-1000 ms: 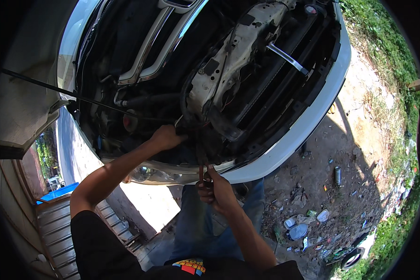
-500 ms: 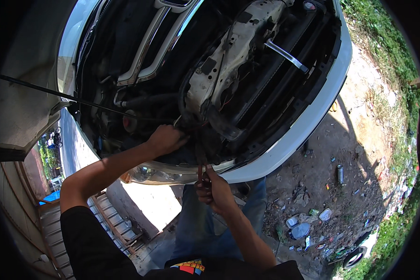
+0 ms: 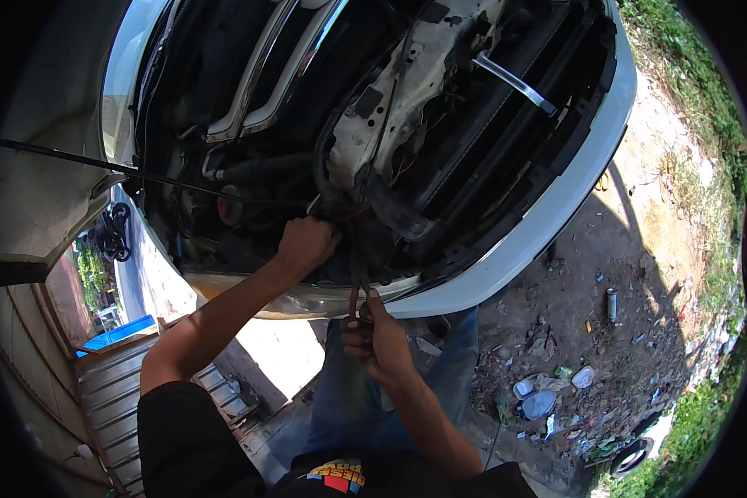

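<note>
In the front corner of a white car's open engine bay, my left hand is closed with its fingers down among dark parts. What it grips is hidden; a short pale piece sticks up just beyond it. My right hand is wrapped round the handles of a pair of pliers at the bay's near edge. The pliers point away from me into the bay, and their jaws are lost in shadow. A bent black duct and a thin red wire lie just beyond both hands.
A scuffed metal crossmember and a shiny metal bar lie farther in. A prop rod crosses at left, near a chrome-trimmed grille. The white bumper curves along the right. A spray can and litter are on the ground.
The view has shifted slightly. My left hand has turned a little, its knuckles now more upright, and stays closed. The pliers' handles look slightly more spread in my right hand.
</note>
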{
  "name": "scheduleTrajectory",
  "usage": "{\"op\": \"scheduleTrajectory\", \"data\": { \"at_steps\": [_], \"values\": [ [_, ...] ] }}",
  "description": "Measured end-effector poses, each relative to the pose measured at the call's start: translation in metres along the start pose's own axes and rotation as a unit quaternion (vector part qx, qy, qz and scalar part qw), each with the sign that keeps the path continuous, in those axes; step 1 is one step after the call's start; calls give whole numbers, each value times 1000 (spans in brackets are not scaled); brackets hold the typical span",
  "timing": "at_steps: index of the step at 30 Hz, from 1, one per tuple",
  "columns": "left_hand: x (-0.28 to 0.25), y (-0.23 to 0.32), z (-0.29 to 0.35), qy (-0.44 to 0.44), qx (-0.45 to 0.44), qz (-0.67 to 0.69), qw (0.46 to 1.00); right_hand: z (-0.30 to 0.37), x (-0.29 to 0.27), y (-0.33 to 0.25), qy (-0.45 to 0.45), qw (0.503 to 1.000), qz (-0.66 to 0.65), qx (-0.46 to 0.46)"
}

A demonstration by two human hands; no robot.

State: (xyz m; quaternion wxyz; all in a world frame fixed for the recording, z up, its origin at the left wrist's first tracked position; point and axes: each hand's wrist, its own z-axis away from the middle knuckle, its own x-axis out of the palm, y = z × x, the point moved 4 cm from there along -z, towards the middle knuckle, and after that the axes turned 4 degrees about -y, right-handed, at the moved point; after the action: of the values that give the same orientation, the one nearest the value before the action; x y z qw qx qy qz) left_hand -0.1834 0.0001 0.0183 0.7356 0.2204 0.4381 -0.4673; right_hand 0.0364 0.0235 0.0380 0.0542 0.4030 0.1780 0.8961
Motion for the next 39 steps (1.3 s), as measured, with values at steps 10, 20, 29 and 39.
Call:
{"op": "scheduleTrajectory", "data": {
  "at_steps": [10,20,29,39],
  "values": [
    [-1,10,0,10,-63,42,997,6,-14,3,-36,991,-126,19],
    [1,10,-2,7,-88,67,994,5,-21,4,-61,983,-175,4],
    [-8,3,3,14,-89,52,995,4,-13,2,-35,995,-94,3],
    [-28,-15,32,52,-60,198,977,8,-13,-8,-49,996,-68,35]
  ]
}}
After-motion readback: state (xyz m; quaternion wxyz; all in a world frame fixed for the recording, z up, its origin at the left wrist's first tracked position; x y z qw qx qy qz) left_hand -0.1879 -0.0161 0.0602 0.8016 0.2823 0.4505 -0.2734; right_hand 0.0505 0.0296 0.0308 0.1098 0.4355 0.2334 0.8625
